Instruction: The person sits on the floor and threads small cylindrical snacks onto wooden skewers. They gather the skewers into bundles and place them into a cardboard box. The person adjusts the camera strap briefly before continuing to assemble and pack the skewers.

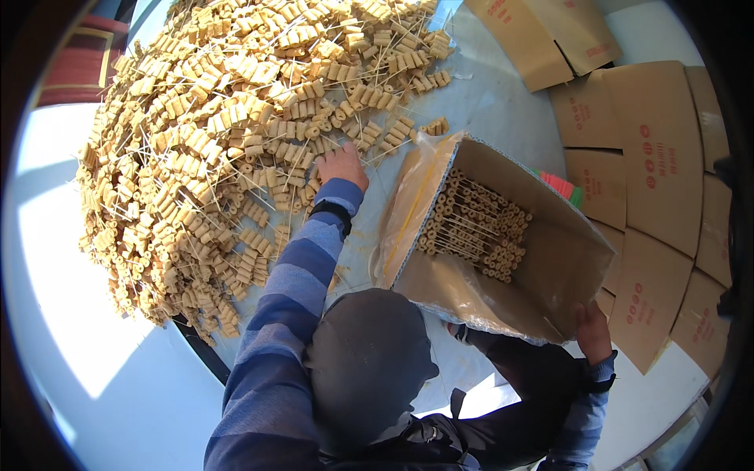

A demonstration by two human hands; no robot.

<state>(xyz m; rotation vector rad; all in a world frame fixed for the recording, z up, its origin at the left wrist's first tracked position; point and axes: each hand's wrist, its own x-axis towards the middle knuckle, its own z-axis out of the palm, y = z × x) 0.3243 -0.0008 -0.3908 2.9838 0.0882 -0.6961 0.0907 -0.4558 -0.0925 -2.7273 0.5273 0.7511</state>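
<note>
A large heap of skewers [212, 133], tan ring-shaped rolls on thin pale sticks, covers the left and far part of the table. My left hand [342, 167] reaches to the heap's right edge, its fingers curled down among the skewers; the fingertips and anything in them are hidden. To its right, an open cardboard box [565, 228] with a clear plastic liner [408, 212] leans tilted toward me. Packed skewers [475, 224] lie in rows inside it, at the left end. My right hand [593, 331] is closed on the box's near right corner.
Flat brown cartons with red print [656, 149] are spread over the right side, with more cartons [542, 35] at the far right. A red and green item [561, 188] shows behind the box. The pale blue table cover [495, 102] lies beneath. A dark red panel [82, 59] stands at far left.
</note>
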